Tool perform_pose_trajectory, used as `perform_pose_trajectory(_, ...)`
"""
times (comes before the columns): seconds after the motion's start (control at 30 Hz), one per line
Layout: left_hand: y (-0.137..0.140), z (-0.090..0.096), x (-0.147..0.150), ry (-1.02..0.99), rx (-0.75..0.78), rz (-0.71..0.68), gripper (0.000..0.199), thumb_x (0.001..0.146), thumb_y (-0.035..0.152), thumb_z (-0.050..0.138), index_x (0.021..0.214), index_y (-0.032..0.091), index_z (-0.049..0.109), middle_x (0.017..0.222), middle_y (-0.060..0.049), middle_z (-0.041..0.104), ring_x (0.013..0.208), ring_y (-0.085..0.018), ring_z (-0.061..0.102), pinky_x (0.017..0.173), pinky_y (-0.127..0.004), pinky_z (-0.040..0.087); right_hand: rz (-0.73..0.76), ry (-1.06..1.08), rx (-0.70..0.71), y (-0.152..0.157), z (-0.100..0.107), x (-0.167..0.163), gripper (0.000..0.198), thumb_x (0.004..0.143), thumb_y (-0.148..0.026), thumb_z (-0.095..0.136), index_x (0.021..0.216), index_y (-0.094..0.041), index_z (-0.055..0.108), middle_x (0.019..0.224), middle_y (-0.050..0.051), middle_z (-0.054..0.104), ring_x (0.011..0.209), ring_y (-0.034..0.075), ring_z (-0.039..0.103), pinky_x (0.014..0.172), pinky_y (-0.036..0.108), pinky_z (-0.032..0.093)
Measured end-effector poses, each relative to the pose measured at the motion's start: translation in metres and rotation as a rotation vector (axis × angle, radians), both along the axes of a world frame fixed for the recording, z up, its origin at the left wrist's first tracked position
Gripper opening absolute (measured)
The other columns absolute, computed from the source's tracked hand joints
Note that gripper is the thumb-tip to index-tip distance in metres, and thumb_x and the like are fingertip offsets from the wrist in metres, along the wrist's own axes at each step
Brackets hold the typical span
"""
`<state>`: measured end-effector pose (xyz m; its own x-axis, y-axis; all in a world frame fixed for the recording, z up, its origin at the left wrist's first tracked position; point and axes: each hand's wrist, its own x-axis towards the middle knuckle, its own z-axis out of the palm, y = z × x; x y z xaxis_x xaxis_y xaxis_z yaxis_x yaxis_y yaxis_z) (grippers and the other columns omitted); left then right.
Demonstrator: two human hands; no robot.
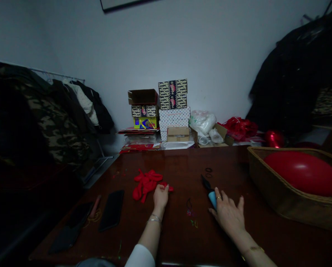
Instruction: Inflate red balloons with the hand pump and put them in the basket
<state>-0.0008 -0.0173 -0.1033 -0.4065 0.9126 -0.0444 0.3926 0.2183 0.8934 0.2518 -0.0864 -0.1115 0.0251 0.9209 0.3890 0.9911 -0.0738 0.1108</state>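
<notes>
My left hand point(161, 195) is closed in a pinch on a red balloon point(170, 189), at the right side of a pile of limp red balloons point(148, 181). My right hand point(229, 213) lies low over the table with its fingers spread. Its index finger and thumb are at a light-blue hand balloon pump point(212, 200), whose black nozzle points away to the upper left; I cannot tell how firmly they touch it. Between my hands lie small coloured rubber bands point(193, 223) and a thin dark band point(188, 204). Black hair ties point(208, 171) lie beyond the nozzle.
At the right, a wicker basket point(279, 202) holds an inflated red balloon point(302, 172). A black phone point(112, 210) and a dark flat case point(71, 228) lie at the left on the brown table point(177, 237). Stacked boxes point(173, 122) stand behind the far edge.
</notes>
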Motion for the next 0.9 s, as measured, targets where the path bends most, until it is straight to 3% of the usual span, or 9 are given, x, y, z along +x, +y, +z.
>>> perform_pose_trajectory(0.1, 0.001, -0.001, 0.003, -0.599, 0.019, 0.084, 0.016, 0.082, 0.029, 0.057, 0.076, 0.017, 0.047, 0.081, -0.007, 0.067, 0.073, -0.015, 0.066, 0.072, -0.03, 0.051, -0.017, 0.018, -0.039, -0.004, 0.008, 0.001, 0.062, 0.077, -0.035, 0.058, 0.131, -0.011, 0.043, 0.102, 0.017, 0.063, 0.09, 0.031, 0.058, 0.097, 0.06, 0.019)
perform_pose_trajectory(0.17, 0.0, 0.001, 0.004, -0.897, 0.033, 0.095, 0.011, 0.081, 0.021, 0.059, 0.077, 0.017, 0.05, 0.082, -0.006, 0.068, 0.073, -0.014, 0.067, 0.074, -0.03, 0.052, -0.034, 0.044, -0.091, -0.006, 0.014, 0.0, 0.06, 0.077, -0.034, 0.059, 0.13, -0.011, 0.044, 0.096, 0.015, 0.063, 0.089, 0.03, 0.059, 0.091, 0.054, 0.03)
perform_pose_trajectory(0.3, -0.002, 0.01, 0.002, -1.223, 0.106, 0.123, 0.011, 0.08, 0.003, 0.055, 0.079, 0.014, 0.055, 0.082, -0.007, 0.068, 0.075, -0.014, 0.068, 0.076, -0.03, 0.055, -0.069, 0.108, -0.212, -0.008, 0.021, 0.0, 0.055, 0.077, -0.024, 0.057, 0.129, -0.013, 0.044, 0.094, 0.015, 0.061, 0.085, 0.028, 0.061, 0.07, 0.04, 0.043)
perform_pose_trajectory(0.47, -0.001, 0.021, 0.001, -1.388, 0.143, 0.183, 0.013, 0.082, 0.001, 0.051, 0.083, 0.011, 0.058, 0.081, -0.008, 0.068, 0.074, -0.015, 0.068, 0.072, -0.029, 0.057, 0.001, 0.147, -0.218, -0.01, 0.031, -0.005, 0.053, 0.079, -0.021, 0.05, 0.131, -0.016, 0.042, 0.1, 0.013, 0.059, 0.086, 0.024, 0.06, 0.069, 0.032, 0.045)
perform_pose_trajectory(0.67, 0.0, 0.026, 0.0, -1.425, 0.171, 0.223, 0.013, 0.084, 0.003, 0.05, 0.083, 0.012, 0.059, 0.082, -0.007, 0.068, 0.073, -0.014, 0.068, 0.069, -0.027, 0.057, 0.402, 0.36, -0.216, -0.019, 0.045, -0.015, 0.062, 0.078, -0.026, 0.048, 0.138, -0.024, 0.032, 0.104, 0.007, 0.055, 0.093, 0.022, 0.057, 0.08, 0.033, 0.043)
perform_pose_trajectory(0.9, 0.006, 0.018, -0.002, -1.396, 0.166, 0.248, 0.013, 0.084, 0.006, 0.051, 0.084, 0.013, 0.062, 0.083, -0.007, 0.068, 0.072, -0.012, 0.067, 0.069, -0.023, 0.054, 0.522, 0.355, -0.233, -0.023, 0.045, -0.02, 0.065, 0.074, -0.024, 0.049, 0.137, -0.027, 0.034, 0.102, 0.006, 0.056, 0.089, 0.023, 0.056, 0.081, 0.036, 0.041)
